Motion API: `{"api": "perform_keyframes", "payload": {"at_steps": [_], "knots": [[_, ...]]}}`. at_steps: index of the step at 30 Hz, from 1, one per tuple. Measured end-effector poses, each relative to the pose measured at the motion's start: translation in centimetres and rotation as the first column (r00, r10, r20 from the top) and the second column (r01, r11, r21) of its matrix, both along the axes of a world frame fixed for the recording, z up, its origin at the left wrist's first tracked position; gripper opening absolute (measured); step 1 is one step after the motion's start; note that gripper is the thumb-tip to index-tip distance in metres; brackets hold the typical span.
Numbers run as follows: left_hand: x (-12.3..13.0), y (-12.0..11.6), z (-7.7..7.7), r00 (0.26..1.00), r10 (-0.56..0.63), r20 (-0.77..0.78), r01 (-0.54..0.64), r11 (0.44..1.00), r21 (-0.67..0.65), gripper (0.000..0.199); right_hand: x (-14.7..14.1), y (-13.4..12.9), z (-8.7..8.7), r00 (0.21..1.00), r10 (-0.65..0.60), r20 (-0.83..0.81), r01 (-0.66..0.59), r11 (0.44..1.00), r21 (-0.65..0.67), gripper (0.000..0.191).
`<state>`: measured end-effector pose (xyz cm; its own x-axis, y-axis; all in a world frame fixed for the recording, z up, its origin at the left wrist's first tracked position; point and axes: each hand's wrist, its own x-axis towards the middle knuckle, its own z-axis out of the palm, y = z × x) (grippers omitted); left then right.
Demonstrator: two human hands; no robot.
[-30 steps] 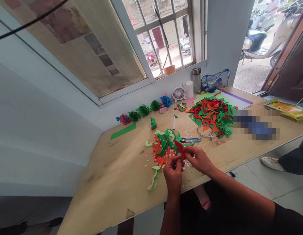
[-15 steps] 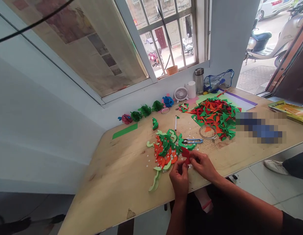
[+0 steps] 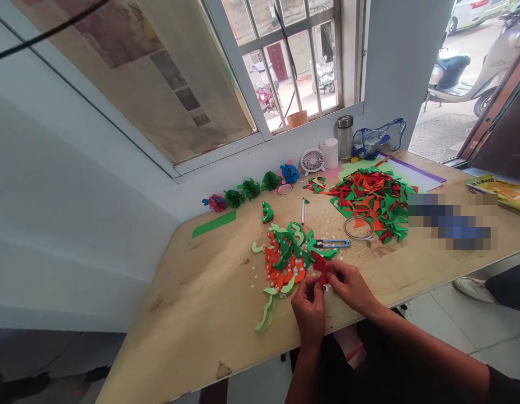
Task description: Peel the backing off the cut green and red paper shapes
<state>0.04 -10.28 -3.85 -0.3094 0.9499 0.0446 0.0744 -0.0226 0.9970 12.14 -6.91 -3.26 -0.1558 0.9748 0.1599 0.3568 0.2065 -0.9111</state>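
Note:
Between my two hands is a red cut-out paper piece (image 3: 319, 266), held over the table near its front edge. My left hand (image 3: 308, 303) pinches its lower end, and my right hand (image 3: 348, 282) grips its right side with closed fingers. Just beyond lies a heap of curved green and orange paper pieces (image 3: 285, 258) dotted with small white squares. Blue thread snips (image 3: 333, 244) rest on the green pieces beside it. A wavy light green strip (image 3: 266, 313) lies left of my left hand.
A large pile of red, orange and green paper scraps (image 3: 371, 202) covers the table's right side, with a tape ring (image 3: 359, 228) before it. A marker (image 3: 303, 212) stands out mid-table. Along the wall are paper flowers (image 3: 248, 189), a small fan (image 3: 312, 161) and a glass bottle (image 3: 345, 137).
My hands stay almost in place, still holding the red paper piece, which has turned only slightly. The camera view has shifted a little.

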Motion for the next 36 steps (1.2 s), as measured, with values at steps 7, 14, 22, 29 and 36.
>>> {"api": "perform_keyframes", "payload": {"at_steps": [7, 14, 22, 29, 36], "knots": [[-0.2, -0.1, 0.1, 0.999, -0.008, -0.031, 0.008, 1.0, 0.012, 0.014, -0.3, -0.1, -0.1, 1.0, 0.0, 0.014, -0.001, 1.0, 0.015, 0.017], [-0.2, -0.1, 0.2, 0.999, -0.024, -0.024, 0.025, 1.0, 0.007, 0.015, -0.3, 0.0, -0.6, 1.0, 0.008, -0.016, -0.007, 1.0, 0.026, 0.019], [-0.2, 0.0, 0.0, 0.999, -0.027, -0.04, 0.027, 1.0, -0.001, 0.015, -0.2, -0.3, -0.5, 0.999, 0.037, -0.024, -0.037, 0.999, 0.021, 0.02], [-0.1, 0.0, 0.1, 1.0, -0.008, -0.023, 0.008, 1.0, 0.0, 0.02, -0.2, -0.2, -1.4, 1.0, 0.028, -0.009, -0.028, 0.999, 0.028, 0.021], [-0.1, 0.2, -0.9, 0.998, -0.045, 0.051, 0.045, 0.999, -0.011, 0.025, -0.2, -0.2, -1.3, 0.999, 0.039, 0.02, -0.04, 0.999, 0.03, 0.024]]}}
